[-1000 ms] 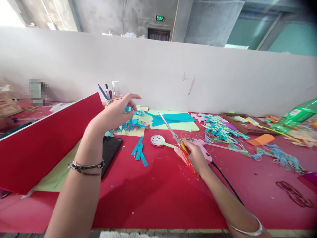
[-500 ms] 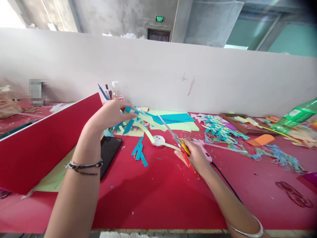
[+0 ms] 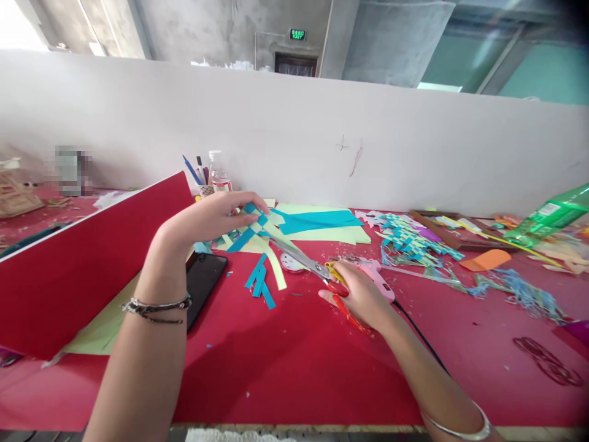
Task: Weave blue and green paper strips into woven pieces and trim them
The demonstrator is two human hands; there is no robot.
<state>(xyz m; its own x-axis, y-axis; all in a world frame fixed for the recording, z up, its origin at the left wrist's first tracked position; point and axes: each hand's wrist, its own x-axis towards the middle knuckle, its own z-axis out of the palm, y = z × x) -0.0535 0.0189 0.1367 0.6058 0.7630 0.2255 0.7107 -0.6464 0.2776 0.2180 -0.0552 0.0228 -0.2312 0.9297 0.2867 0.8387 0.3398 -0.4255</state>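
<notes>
My left hand [image 3: 216,212] pinches a small woven piece of blue and pale-green paper strips [image 3: 256,222] above the table. One pale strip [image 3: 277,270] hangs from it, curving toward me. In my right hand [image 3: 363,296] are scissors [image 3: 301,259] with yellow and red handles. Their blades point left and reach the lower right edge of the woven piece, where the tips are hard to make out. Loose blue strips [image 3: 260,282] lie on the red table below. A small round white dish [image 3: 291,264] sits partly under the blades.
Pale-green and blue paper sheets [image 3: 322,222] lie behind. Finished-looking woven paper [image 3: 411,236], a pink glue gun [image 3: 380,279] and a green bottle [image 3: 552,215] are to the right. A black phone [image 3: 207,285] and an upright red board [image 3: 101,264] stand left.
The scissors have swung lower and left, with their blades now at the woven paper. The long pale strip between the hands now hangs down. My left hand has shifted slightly right.
</notes>
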